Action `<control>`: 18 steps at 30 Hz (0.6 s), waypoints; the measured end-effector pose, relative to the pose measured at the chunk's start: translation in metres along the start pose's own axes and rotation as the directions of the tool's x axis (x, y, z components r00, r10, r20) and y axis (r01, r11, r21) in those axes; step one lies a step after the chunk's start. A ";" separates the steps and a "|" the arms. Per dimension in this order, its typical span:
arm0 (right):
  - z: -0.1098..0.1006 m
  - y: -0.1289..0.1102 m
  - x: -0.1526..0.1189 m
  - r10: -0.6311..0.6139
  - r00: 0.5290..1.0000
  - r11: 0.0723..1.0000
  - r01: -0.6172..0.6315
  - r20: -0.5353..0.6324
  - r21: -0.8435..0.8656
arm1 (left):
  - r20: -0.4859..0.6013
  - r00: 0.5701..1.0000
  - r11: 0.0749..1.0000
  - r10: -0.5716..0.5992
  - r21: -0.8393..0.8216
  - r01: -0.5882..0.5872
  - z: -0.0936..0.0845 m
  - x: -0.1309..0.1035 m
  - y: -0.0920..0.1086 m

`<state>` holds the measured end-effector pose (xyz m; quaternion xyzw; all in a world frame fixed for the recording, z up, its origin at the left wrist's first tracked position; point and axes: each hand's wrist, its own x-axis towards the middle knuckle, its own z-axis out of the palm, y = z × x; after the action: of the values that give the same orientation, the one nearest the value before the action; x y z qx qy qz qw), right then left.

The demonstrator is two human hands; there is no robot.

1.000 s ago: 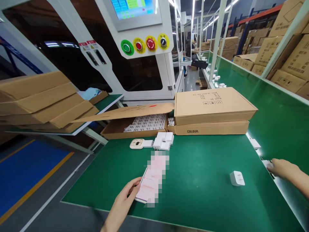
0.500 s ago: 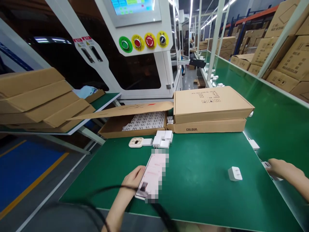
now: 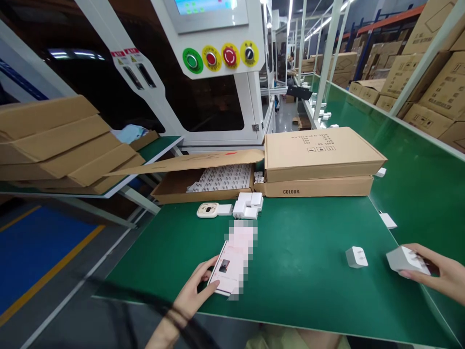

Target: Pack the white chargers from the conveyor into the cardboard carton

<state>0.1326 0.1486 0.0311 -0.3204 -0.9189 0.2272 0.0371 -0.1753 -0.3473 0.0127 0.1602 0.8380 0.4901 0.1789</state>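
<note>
My left hand (image 3: 198,286) grips the lower left edge of a phone (image 3: 230,266), its thumb over the lit screen; part of the phone is pixelated. At the right edge of the green table, my right hand (image 3: 432,271) holds a white charger (image 3: 407,260) between thumb and fingers, prongs facing right. Another white charger (image 3: 356,257) rests on the table just left of it. Beyond the phone sits a cluster of white chargers (image 3: 248,206), beside a cream oval device (image 3: 208,210) with a white block joined or touching at its right.
An open carton (image 3: 170,191) of white chargers and two stacked closed cartons (image 3: 319,157) line the table's back. On the right runs a green conveyor (image 3: 417,203) bearing white pieces. A machine with buttons (image 3: 210,59) stands behind; flattened cartons (image 3: 54,140) lie left.
My right hand has lifted a white charger from the conveyor side and brought it over the table edge. My left thumb has come onto the phone's screen, which shows scrolled content.
</note>
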 end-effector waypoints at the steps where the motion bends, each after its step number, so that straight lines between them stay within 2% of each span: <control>1: 0.003 -0.006 -0.002 -0.022 0.996 0.999 0.019 0.085 0.042 | 0.036 0.999 1.000 -0.001 0.009 0.001 -0.002 0.000 0.002; 3: 0.006 -0.021 -0.003 -0.051 0.984 0.994 0.035 0.171 0.099 | 0.102 0.995 0.999 -0.011 0.036 0.007 -0.006 0.000 0.004; 7: 0.008 -0.045 -0.001 -0.099 0.981 0.992 0.084 0.165 0.094 | 0.099 0.995 0.999 0.005 0.050 -0.010 -0.009 0.000 0.002; 11: 0.012 -0.056 -0.001 -0.193 0.961 0.981 0.182 0.200 0.074 | 0.120 0.992 0.998 0.026 0.060 -0.034 -0.005 -0.001 -0.007; 14: 0.011 -0.057 -0.002 -0.221 0.953 0.975 0.214 0.209 0.058 | 0.069 0.997 0.998 0.035 0.041 -0.038 -0.003 0.000 -0.012; 18: 0.010 -0.054 -0.007 -0.197 0.954 0.980 0.188 0.225 0.062 | -0.009 1.000 0.999 0.025 0.048 -0.025 -0.002 0.002 -0.010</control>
<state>0.1052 0.1036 0.0469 -0.2000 -0.9391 0.2764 -0.0414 -0.1788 -0.3529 0.0048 0.1724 0.8482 0.4730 0.1648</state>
